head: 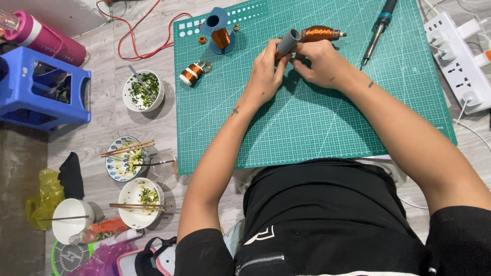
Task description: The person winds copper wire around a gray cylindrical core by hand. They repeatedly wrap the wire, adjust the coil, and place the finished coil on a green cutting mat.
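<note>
On a green cutting mat spread over a pale wood-look floor, both hands meet at a grey tube.

Toward 12 o'clock on the mat, the left hand pinches the tube's lower end with closed fingers while the right hand curls shut around its base; a copper-wound coil lies touching behind them. At 1 o'clock a soldering iron rests; at 11 o'clock stand a blue holder and small copper spool. The mat's near half lies bare. Bowls with chopsticks crowd 9 o'clock; a power strip sits at 3.
</note>
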